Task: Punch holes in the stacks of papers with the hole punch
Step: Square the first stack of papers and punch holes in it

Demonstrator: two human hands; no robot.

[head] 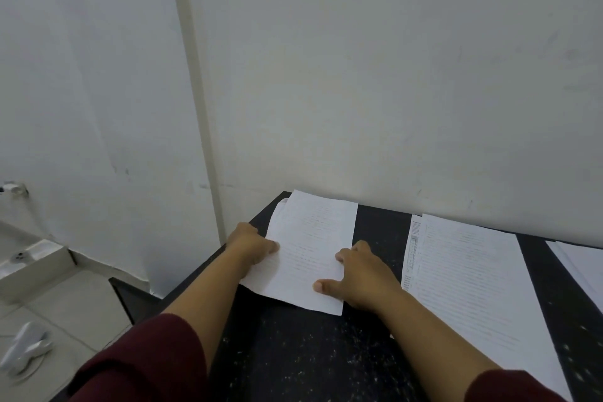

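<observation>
Black table [293, 352], centre frame — left hand [251, 245] pinches the paper stack [310, 238] at its left edge; right hand [362, 274] presses it, fingers spread.

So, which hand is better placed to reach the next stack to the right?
Likely right. The right hand rests on the left stack's right edge, nearest the middle stack; the left hand grips its far-left edge.

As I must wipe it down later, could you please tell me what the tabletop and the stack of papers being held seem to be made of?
The tabletop looks like polished dark stone or a laminate imitating it: black, white-flecked, faintly glossy. The stack of papers is thin matte white printed paper: faint text lines, sheets fanned at the far corner.
</observation>
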